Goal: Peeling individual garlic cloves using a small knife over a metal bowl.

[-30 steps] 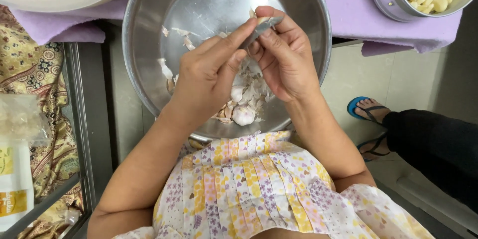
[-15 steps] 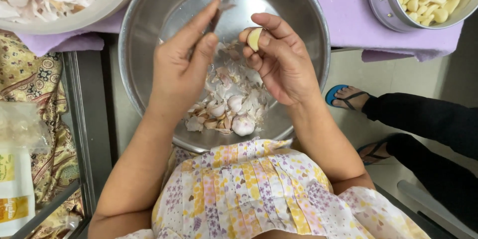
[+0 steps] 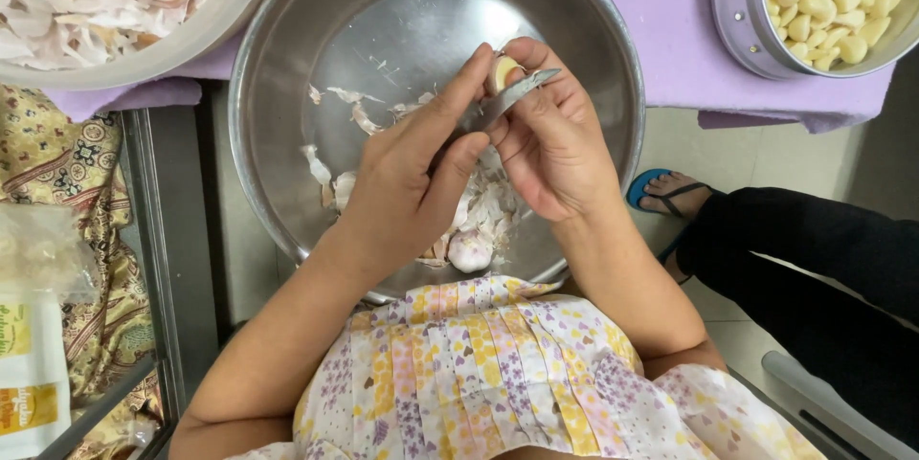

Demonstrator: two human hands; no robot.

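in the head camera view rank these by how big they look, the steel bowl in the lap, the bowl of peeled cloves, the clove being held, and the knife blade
1. Steel bowl, largest by far.
2. Bowl of peeled cloves, smaller as seen, though cut off by the frame edge, so its full size is unsure.
3. Knife blade.
4. Clove in the right hand, mostly hidden by fingers.

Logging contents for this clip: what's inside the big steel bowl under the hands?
The steel bowl holds loose garlic skins and unpeeled garlic. The left hand and right hand, with clove and knife, cover whatever lies beneath.
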